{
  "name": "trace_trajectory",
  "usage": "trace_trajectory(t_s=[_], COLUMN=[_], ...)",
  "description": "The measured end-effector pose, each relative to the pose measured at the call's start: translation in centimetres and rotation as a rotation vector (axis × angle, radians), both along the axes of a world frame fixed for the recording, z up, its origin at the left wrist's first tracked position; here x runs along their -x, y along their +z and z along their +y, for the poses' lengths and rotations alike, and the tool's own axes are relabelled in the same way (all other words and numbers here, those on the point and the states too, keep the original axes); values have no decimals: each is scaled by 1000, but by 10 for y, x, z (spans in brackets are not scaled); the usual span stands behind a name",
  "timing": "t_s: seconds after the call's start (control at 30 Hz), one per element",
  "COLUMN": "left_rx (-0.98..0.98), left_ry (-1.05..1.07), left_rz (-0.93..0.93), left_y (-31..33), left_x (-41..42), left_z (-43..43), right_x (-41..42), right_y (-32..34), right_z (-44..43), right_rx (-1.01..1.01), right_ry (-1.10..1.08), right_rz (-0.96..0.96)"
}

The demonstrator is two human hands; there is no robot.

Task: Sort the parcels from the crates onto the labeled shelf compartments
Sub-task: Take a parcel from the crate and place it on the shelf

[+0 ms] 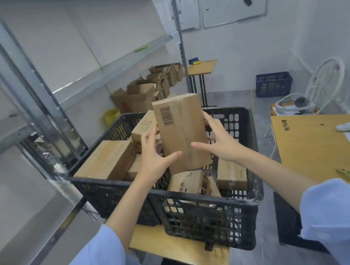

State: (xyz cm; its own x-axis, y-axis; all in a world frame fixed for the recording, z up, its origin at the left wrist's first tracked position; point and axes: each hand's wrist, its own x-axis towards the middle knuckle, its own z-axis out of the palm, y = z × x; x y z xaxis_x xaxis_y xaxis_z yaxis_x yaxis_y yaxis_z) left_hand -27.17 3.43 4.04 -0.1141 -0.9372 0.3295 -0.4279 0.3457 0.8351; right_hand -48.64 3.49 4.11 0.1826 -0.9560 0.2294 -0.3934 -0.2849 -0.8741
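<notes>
A tall cardboard parcel (pixel 180 129) with a barcode at its upper left stands upright at the centre of the view, lifted above the black plastic crate (pixel 210 217). The left hand (pixel 153 157) grips its edge from 9 o'clock and the right hand (pixel 221 142) from 3 o'clock, both thumbs pressed on the front face. More boxes (pixel 106 159) lie in the crate, which sits on a small wooden stand (pixel 180 250) at 6 o'clock. The metal shelf rack (pixel 109 70) runs from 9 to 12 o'clock. A blue crate (pixel 273 84) sits on the floor at 2 o'clock, and a wooden table (pixel 313 154) at 4 o'clock.
</notes>
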Motion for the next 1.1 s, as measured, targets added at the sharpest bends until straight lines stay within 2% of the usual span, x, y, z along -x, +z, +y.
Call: trace_trajectory(t_s=[0.23, 0.57, 0.73, 1.1], left_rx=[-66, 5, -13, -5], left_ry=[31, 107, 104, 215], left_rz=[104, 48, 83, 122], left_y=[6, 11, 10, 15], left_x=[-18, -43, -71, -126], left_z=[22, 44, 58, 87], right_x=[-16, -46, -73, -126], right_y=[3, 8, 5, 12], right_z=[8, 15, 21, 42], right_rx=[-45, -35, -127, -145], right_ry=[93, 109, 153, 281], right_rz=[-144, -150, -254, -213])
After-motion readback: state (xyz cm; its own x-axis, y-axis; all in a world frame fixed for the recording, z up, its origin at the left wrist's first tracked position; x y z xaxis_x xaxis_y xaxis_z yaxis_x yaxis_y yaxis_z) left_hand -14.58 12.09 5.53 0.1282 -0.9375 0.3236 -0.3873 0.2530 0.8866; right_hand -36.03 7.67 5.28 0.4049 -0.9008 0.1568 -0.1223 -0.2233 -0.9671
